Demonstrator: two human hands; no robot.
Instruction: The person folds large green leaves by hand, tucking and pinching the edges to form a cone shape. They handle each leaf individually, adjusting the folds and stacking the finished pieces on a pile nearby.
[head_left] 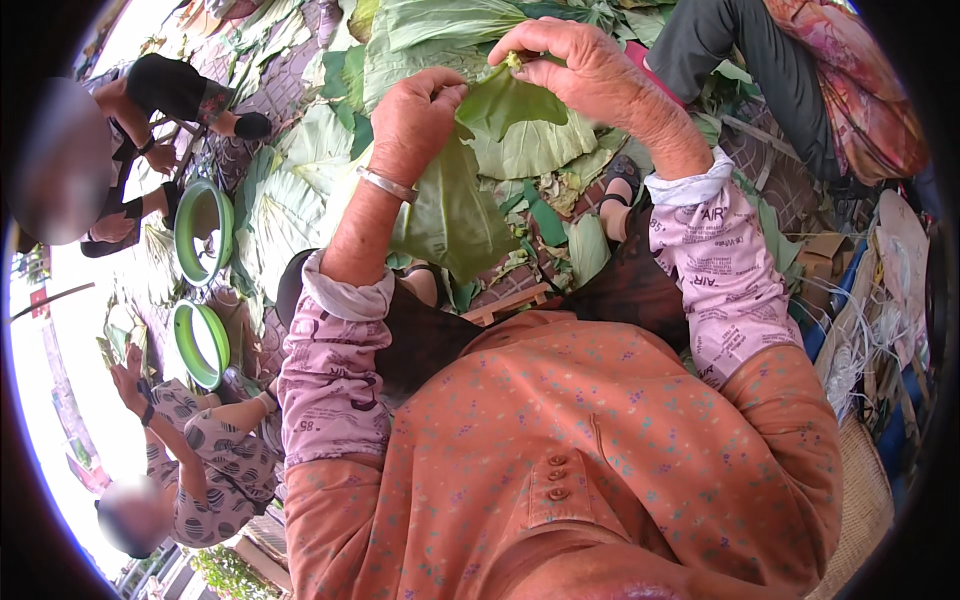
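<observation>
A large green leaf (pixel 455 205), seemingly a lotus leaf, hangs folded below my two raised hands. My left hand (pixel 412 118), with a silver bangle at the wrist, is closed with thumb and finger pinching the leaf's upper edge. My right hand (pixel 585 72) pinches the same leaf by a small pale yellow-green nub (pixel 514 61), and a lighter flap (pixel 510 103) droops between the hands. Whether that flap is torn from the rest, I cannot tell. Beyond my hands, large flat leaves (pixel 445 28) lie spread over the ground.
Two green round basins (pixel 231 232) (pixel 222 345) stand at the left, near two seated people (pixel 150 110) (pixel 225 455). Another person's dark trouser leg (pixel 745 85) is close at the upper right. Cardboard, plastic strips (pixel 872 320) and a woven basket (pixel 860 500) crowd my right side.
</observation>
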